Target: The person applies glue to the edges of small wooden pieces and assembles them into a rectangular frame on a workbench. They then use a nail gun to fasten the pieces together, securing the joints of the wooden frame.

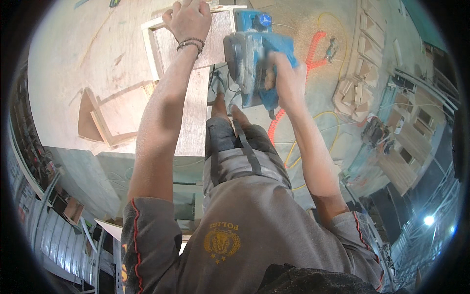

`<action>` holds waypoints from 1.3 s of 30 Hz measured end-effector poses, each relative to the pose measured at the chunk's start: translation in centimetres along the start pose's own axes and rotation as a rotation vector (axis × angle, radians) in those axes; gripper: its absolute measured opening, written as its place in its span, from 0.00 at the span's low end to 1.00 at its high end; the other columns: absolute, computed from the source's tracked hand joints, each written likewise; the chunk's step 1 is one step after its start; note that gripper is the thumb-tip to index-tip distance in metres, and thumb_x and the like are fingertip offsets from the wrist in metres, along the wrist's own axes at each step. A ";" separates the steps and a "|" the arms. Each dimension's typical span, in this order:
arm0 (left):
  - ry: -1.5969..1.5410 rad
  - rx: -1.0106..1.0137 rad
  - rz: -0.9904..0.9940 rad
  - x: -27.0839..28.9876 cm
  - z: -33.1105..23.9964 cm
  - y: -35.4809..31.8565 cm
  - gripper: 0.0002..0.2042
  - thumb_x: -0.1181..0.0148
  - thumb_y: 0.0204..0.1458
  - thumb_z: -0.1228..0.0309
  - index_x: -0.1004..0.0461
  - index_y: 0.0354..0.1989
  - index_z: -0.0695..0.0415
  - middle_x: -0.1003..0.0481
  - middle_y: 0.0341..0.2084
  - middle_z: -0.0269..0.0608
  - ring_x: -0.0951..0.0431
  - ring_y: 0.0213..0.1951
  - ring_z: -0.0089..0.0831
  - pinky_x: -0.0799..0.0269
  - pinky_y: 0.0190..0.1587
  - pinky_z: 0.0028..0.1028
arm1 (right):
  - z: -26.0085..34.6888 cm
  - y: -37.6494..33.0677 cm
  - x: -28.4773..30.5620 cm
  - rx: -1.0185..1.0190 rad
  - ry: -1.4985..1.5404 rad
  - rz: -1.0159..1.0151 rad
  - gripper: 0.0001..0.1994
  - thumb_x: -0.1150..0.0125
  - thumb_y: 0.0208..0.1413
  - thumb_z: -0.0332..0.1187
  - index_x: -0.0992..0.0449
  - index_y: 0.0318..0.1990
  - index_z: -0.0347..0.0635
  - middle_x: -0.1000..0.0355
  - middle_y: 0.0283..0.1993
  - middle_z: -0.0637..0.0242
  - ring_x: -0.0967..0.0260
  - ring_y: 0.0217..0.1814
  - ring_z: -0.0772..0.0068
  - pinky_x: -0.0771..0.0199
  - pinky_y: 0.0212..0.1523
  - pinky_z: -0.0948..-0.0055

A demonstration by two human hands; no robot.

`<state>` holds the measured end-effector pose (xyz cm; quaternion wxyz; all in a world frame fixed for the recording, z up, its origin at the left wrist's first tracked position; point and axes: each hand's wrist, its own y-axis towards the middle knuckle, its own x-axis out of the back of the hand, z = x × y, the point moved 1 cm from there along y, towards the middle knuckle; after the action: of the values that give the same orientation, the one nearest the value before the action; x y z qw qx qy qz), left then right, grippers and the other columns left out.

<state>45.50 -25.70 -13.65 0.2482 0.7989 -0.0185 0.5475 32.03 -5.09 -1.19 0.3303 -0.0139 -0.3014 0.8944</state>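
My right hand point(290, 81) is wrapped round the rear handle of a blue electric planer point(254, 54), and part of the grip is smeared by motion. The planer stands on its side against the right end of a pale wooden box frame point(219, 36), beyond the table's right edge. At the far side, my left hand point(190, 22) grips the frame's upper edge, with its fingertips partly cut off by the picture's top. The planer's underside, where it meets the wood, is hidden.
A second wooden frame point(102, 128) with a curved side piece lies on the plywood table point(58, 63) to the left. On the sawdust-strewn floor at right are a coiled orange air hose point(313, 49), a yellow cord point(338, 132) and several wooden pieces point(368, 44) in a row.
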 end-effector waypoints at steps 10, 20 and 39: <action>-0.091 0.029 -0.035 0.8 -0.4 0.0 0.12 0.46 0.58 0.64 0.19 0.27 0.54 0.21 0.32 0.39 0.25 0.43 0.40 0.39 0.52 0.46 | 3.6 5.7 -2.2 0.107 0.025 0.031 0.13 0.39 0.57 0.40 0.23 0.31 0.39 0.32 0.19 0.66 0.36 0.17 0.72 0.35 0.22 0.70; 0.055 -0.003 -0.006 -0.4 -0.2 0.1 0.16 0.50 0.62 0.60 0.18 0.30 0.53 0.19 0.35 0.37 0.24 0.44 0.40 0.40 0.55 0.46 | 5.9 8.4 -2.6 0.176 0.148 0.015 0.14 0.41 0.58 0.41 0.24 0.27 0.40 0.33 0.16 0.67 0.37 0.14 0.73 0.38 0.17 0.70; 0.004 -0.051 0.038 0.2 -0.2 -1.2 0.15 0.47 0.59 0.60 0.17 0.29 0.52 0.20 0.31 0.31 0.24 0.40 0.35 0.42 0.54 0.42 | -5.1 -6.5 2.7 -0.093 0.035 0.016 0.12 0.39 0.59 0.38 0.26 0.28 0.39 0.33 0.19 0.68 0.36 0.17 0.75 0.36 0.22 0.71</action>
<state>45.76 -24.49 -13.93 0.2583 0.7907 -0.0471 0.5531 34.88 3.17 -1.34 0.3273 -0.0475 -0.3367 0.8816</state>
